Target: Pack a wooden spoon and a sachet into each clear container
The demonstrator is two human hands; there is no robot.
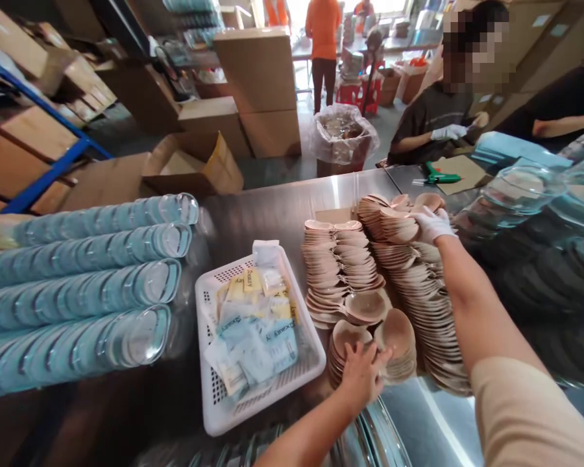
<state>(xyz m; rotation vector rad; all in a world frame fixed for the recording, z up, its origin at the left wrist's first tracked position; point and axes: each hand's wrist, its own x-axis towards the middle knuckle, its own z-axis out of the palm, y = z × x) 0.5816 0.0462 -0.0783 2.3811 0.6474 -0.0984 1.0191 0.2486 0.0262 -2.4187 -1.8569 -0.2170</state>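
My left hand (363,373) is bare, with its fingers spread over the front of two short stacks of beige bra cups (394,337). Its fingertips touch the cups. My right hand (433,225), in a white glove, reaches to the far end of the cup rows and grips a bundle of bra cups (399,226) from the right side; its fingertips are partly hidden. Long nested rows of bra cups (431,311) lie beneath and in front of it. Left of the cups stands a white plastic basket (207,402) holding blue and yellow printed packets (257,344).
Rows of nested clear plastic containers (78,285) line the left of the metal table (272,204). More clear containers (525,185) stand at right. A green glue gun (440,175) lies near a co-worker's gloved hand (448,132). Beyond are a lined bin (343,139) and cardboard boxes (257,78).
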